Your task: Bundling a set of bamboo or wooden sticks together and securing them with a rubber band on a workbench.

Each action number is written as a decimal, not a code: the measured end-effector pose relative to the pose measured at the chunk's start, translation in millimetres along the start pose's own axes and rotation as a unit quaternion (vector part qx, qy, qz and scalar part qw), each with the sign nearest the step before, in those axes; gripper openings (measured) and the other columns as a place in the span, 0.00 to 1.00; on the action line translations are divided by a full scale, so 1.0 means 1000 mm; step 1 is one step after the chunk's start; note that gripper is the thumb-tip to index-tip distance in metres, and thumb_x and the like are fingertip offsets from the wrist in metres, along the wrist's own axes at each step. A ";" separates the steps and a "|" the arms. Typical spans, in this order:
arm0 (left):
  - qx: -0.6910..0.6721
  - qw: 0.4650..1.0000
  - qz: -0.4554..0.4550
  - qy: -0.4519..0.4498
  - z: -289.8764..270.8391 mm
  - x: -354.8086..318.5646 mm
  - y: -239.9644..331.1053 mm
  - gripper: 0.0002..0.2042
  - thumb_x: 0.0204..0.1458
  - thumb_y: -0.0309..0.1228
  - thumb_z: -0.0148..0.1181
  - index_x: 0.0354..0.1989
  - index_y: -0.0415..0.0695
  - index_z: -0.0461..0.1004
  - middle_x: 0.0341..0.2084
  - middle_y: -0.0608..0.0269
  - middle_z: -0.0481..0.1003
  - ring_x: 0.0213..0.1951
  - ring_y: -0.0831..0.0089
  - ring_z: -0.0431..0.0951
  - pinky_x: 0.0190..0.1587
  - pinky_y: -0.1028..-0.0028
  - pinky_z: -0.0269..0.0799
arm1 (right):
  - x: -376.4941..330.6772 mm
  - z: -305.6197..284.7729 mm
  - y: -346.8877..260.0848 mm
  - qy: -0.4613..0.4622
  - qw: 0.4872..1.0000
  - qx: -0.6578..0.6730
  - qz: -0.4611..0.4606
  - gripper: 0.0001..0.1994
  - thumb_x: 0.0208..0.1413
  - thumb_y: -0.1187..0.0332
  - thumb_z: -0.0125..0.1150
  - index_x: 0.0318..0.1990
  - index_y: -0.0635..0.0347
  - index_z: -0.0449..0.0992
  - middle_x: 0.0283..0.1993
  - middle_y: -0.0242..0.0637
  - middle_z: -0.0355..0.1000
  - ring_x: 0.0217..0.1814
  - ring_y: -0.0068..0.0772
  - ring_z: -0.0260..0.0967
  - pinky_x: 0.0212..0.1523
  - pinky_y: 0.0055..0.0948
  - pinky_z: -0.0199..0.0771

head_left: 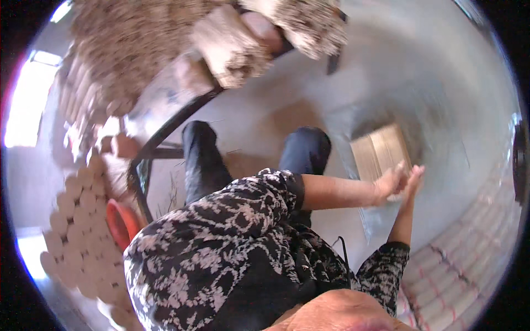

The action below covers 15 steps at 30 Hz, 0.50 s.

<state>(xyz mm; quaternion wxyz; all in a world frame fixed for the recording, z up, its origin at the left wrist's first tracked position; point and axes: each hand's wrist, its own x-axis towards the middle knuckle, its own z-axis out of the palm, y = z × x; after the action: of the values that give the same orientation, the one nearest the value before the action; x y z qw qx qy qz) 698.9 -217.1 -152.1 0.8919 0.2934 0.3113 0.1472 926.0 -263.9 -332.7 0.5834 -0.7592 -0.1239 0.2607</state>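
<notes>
Patterned sleeve [221, 243] nearest — left hand [391, 185], right hand [413, 179] pressed together at three o'clock, pinching pale sticks off flat bundle [381, 151]; lifting them calls for a steady grip.

Both hands [400, 185] meet over flat boards [381, 151] on the floor [441, 83].

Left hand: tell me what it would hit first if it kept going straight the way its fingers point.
The left hand points right, toward the right hand, which it already seems to touch. Past that, the flat tan cardboard-like stack lies just above this line on the grey floor; depth is unclear through motion blur.
</notes>
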 end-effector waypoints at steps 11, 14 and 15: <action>0.087 0.949 0.300 -0.039 -0.104 -0.229 0.143 0.37 0.60 0.60 0.30 0.33 0.34 0.75 0.29 0.55 0.76 0.33 0.67 0.76 0.43 0.68 0.72 | -0.266 0.140 -0.274 -0.218 0.937 -0.137 -0.234 0.27 0.64 0.50 0.42 0.49 0.70 0.72 0.47 0.47 0.73 0.48 0.37 0.71 0.52 0.33 0.67; 0.046 0.931 0.349 0.092 -0.165 -0.253 0.179 0.36 0.61 0.58 0.27 0.31 0.36 0.74 0.26 0.58 0.75 0.29 0.68 0.74 0.40 0.68 0.70 | -0.312 0.192 -0.309 -0.291 0.889 -0.164 -0.312 0.22 0.65 0.55 0.43 0.46 0.68 0.73 0.44 0.44 0.74 0.43 0.33 0.72 0.49 0.30 0.69; 0.034 0.920 0.374 0.112 -0.184 -0.264 0.195 0.35 0.62 0.57 0.27 0.32 0.37 0.74 0.26 0.58 0.75 0.30 0.68 0.74 0.40 0.68 0.71 | -0.328 0.210 -0.317 -0.328 0.861 -0.155 -0.355 0.19 0.65 0.58 0.44 0.46 0.67 0.73 0.41 0.43 0.74 0.41 0.30 0.72 0.47 0.29 0.69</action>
<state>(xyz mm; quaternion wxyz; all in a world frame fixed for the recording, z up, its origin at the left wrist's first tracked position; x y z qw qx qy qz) 363.5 -101.7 -25.1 0.7206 0.3999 0.2815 0.4915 576.1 -161.8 12.9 0.4369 -0.6148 -0.6083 0.2473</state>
